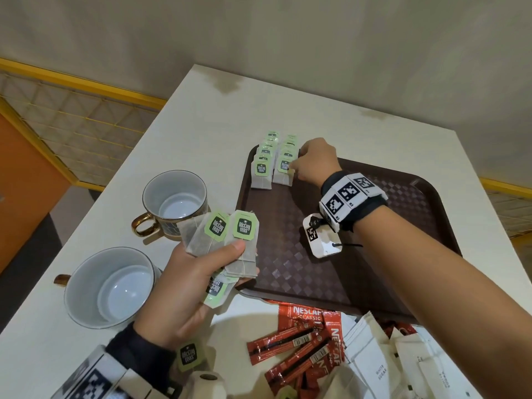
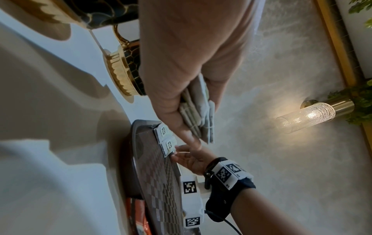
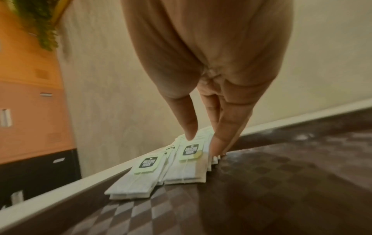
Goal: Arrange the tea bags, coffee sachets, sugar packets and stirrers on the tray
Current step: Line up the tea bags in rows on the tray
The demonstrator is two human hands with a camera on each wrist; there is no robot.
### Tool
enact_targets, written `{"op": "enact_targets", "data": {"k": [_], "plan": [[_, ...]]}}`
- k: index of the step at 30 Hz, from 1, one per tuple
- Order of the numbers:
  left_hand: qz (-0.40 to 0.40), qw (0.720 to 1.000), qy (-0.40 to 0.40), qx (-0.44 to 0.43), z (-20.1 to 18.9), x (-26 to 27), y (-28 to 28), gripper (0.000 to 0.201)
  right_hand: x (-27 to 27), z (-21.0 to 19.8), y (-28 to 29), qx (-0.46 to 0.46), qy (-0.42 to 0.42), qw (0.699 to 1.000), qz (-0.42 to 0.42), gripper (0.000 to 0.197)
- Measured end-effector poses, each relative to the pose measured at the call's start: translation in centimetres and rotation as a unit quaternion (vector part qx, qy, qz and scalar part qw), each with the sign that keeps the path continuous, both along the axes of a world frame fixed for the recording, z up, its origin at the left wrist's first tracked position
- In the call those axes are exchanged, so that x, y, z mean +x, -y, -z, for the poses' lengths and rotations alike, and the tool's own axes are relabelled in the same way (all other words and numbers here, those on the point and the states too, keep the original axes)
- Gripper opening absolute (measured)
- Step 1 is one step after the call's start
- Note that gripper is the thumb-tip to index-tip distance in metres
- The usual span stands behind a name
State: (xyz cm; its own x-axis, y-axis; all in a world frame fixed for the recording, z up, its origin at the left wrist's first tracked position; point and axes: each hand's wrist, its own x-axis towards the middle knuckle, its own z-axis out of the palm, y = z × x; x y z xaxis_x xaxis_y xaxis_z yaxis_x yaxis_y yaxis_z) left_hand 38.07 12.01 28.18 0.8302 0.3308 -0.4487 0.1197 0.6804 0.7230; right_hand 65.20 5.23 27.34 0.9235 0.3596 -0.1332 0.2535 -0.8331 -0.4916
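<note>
Both hands are on tea bags: my left hand [image 1: 184, 280] grips a fanned bunch, my right hand [image 1: 312, 164] is at the rows on the tray.

From the head view, my left thumb clamps the held tea bags [image 1: 230, 240] above the near left corner of the brown tray [image 1: 388, 269]; my right fingertips pinch the front bag of the right row of tea bags [image 1: 283, 168] in the tray's far left corner, just beside a second row [image 1: 262, 171]. Nescafé coffee sachets [image 1: 293, 344] and white sugar packets [image 1: 383, 367] lie on the white table [image 1: 201, 116] nearer me; two empty cups [image 1: 172, 200] stand to the left. Left wrist view: the fingers curl round the stacked bags [image 2: 198, 114]. Right wrist view: thumb and fingers [image 3: 189, 127] straddle the top of the front bag [image 3: 188, 165], touching it.
</note>
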Motion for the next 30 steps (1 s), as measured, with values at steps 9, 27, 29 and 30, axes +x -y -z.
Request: {"op": "enact_targets", "data": {"k": [9, 27, 29, 30], "plan": [[0.001, 1.0, -0.006, 0.013, 0.0, -0.3, -0.1, 0.049, -2.3, -0.6, -3.2, -0.182, 0.13, 0.906, -0.36, 0.058], [-0.002, 0.999, 0.043, 0.023, -1.1, 0.7, 0.1, 0.044, -7.0, -6.0, 1.2, 0.11, -0.011, 0.964, -0.241, 0.029], [0.001, 0.998, 0.056, 0.029, -1.5, 1.0, 0.3, 0.046, -9.5, -7.1, 3.2, 0.191, -0.165, 0.942, -0.221, 0.023], [0.004, 0.998, 0.062, 0.031, -1.7, 1.0, 0.6, 0.046, -10.4, -7.3, 4.0, 0.196, -0.209, 0.93, -0.23, 0.022]]}}
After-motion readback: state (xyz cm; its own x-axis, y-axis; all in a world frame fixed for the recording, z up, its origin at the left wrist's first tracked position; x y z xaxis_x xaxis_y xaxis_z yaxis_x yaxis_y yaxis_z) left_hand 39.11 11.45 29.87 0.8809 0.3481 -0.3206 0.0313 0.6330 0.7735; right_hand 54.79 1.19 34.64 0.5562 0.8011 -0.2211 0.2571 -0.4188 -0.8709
